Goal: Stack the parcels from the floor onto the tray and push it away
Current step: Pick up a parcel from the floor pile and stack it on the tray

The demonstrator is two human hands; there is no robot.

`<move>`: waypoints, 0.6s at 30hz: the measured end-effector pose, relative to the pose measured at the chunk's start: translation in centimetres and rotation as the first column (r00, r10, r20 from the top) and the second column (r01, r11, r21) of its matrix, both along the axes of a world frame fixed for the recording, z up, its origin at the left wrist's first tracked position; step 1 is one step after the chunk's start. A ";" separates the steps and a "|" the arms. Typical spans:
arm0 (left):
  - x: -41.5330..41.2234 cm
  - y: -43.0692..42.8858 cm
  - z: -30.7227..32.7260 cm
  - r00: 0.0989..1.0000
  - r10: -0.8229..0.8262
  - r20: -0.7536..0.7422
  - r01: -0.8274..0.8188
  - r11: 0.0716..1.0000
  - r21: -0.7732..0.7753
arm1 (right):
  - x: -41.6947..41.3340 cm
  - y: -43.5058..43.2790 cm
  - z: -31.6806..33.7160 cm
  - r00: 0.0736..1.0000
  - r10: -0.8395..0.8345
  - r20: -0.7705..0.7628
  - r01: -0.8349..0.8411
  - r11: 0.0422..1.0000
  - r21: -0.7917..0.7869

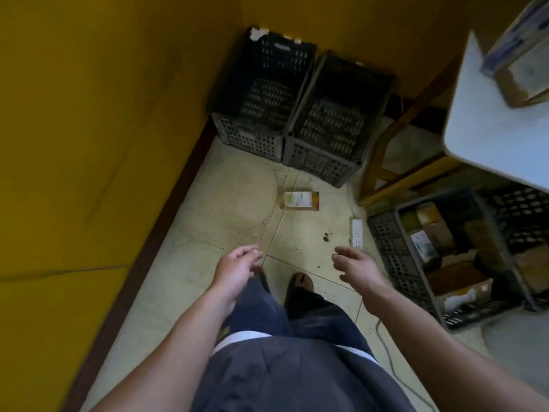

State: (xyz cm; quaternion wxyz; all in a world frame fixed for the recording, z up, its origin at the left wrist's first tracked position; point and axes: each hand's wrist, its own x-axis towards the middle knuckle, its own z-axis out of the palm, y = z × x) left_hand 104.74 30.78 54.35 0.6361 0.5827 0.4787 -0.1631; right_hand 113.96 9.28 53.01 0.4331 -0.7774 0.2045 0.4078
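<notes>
At the far wall: the left black crate (264, 93) and the right black crate (335, 120) stand side by side, touching, with their open tops turned toward me. Inside each I see only a slotted bottom.
Floor parcel: one small brown parcel (300, 200) with a pale label lies flat on the tiled floor (231, 203). It is near the front of the right black crate but apart from it, and well ahead of both hands.
Loaded crate: a third black crate (395, 263) sits at my right, partly under the white tabletop (490, 138). It holds several brown boxes packed close together, and one labelled box (421, 242) shows a white sticker. I cannot tell the count.
Tabletop load: a carton (520, 69) rests on it, too blurred for me to read.
Left hand (237, 269): held out low over the floor, fingers loosely curled, holding nothing.
Right hand (356, 266): held out palm down, fingers relaxed, holding nothing.
Hands, relation: apart from each other, with my sandalled foot (301, 282) showing between them.
Power strip (357, 233): white, lying on the floor between the parcel and the loaded crate, just beyond my right fingertips.
Left boundary: yellow wall (104, 114).
</notes>
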 end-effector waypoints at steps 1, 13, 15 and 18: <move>1.2 0.4 -0.8 1.000 0.019 -0.015 -0.019 1.000 -0.011 | 1.5 0.5 -0.6 1.000 0.022 -0.018 -0.022 1.000 -0.010; 14.2 6.9 -16.3 0.982 -0.026 -0.186 -0.002 0.989 -0.149 | 14.4 5.0 -14.5 0.988 0.040 -0.146 -0.072 0.971 -0.226; 15.9 7.8 -19.7 0.979 -0.041 -0.199 0.014 0.990 -0.139 | 16.3 5.8 -17.9 0.983 0.041 -0.177 -0.081 0.972 -0.223; 18.1 8.1 -24.2 0.972 -0.070 -0.224 0.033 0.986 -0.166 | 18.7 6.5 -23.0 0.983 0.028 -0.183 -0.074 0.965 -0.251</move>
